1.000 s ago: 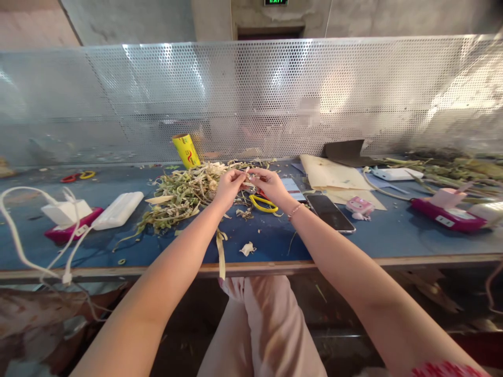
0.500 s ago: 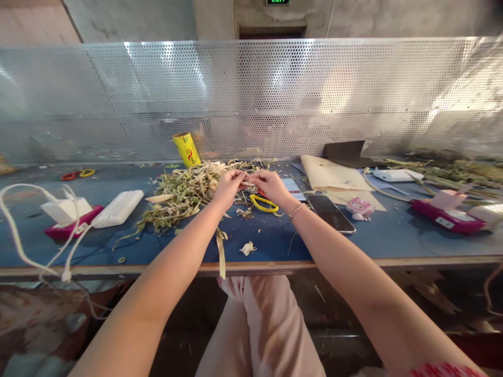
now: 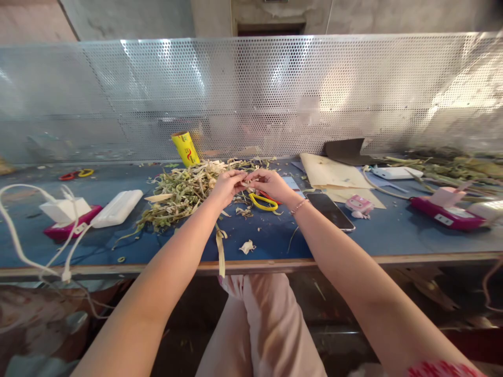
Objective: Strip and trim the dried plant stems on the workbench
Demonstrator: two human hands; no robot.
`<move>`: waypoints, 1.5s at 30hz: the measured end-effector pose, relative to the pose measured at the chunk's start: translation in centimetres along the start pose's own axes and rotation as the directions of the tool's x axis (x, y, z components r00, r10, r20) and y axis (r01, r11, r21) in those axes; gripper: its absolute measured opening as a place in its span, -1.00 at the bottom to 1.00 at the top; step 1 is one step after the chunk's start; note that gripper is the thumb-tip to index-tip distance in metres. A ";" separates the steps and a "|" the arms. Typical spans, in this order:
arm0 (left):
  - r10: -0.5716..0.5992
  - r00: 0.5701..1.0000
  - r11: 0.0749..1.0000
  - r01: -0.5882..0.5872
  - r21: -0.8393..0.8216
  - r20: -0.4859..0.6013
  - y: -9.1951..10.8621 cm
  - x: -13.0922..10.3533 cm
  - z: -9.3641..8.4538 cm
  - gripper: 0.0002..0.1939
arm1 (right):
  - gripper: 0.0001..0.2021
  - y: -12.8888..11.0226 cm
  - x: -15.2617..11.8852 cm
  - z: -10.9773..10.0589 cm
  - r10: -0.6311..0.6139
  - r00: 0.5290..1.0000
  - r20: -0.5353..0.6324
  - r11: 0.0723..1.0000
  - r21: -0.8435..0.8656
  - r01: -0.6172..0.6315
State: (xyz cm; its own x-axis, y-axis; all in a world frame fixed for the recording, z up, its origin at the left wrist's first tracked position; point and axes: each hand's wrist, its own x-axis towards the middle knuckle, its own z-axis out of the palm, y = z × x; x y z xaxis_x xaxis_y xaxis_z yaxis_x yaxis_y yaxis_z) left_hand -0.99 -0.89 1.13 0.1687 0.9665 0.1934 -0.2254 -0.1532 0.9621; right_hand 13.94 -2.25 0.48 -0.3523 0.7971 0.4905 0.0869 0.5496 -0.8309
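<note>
A big heap of dry plants (image 3: 183,193) on the blue table (image 3: 393,230) reaches toward the back edge, so lots looks left. The left hand (image 3: 228,186) and right hand (image 3: 273,184) meet by its right side. Nearer the front edge is a yellow loop (image 3: 267,210), then one pale scrap (image 3: 247,246). Both hands' fingertips pinch a tiny pale bit (image 3: 248,183) over the table; it seems not done yet.

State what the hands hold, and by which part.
The left hand and right hand seem to pinch a small pale piece between them; which part cannot be told.
</note>
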 end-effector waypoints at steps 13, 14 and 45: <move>-0.005 1.000 1.000 0.005 -0.006 -0.001 -0.2 -0.1 0.2 -0.95 | -0.82 1.2 0.4 0.1 0.029 0.999 -0.023 0.999 0.043 -0.028; 0.004 1.000 1.000 -0.004 -0.015 -0.003 -0.2 -0.1 0.2 -0.94 | -0.82 1.3 0.5 0.2 0.032 0.999 -0.042 0.998 0.062 -0.029; 0.058 0.981 0.987 -0.030 -0.155 0.184 -0.7 0.1 -0.1 -0.72 | -0.82 1.2 0.8 0.4 0.107 0.979 -0.175 0.928 0.370 -0.035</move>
State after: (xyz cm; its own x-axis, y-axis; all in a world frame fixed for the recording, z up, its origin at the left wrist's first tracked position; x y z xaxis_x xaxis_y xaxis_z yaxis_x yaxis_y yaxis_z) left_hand -0.93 -0.63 0.49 0.3290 0.9015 0.2812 -0.3763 -0.1479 0.9146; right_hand 13.34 -1.03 -0.26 -0.1720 0.8827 0.4373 -0.2518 0.3897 -0.8858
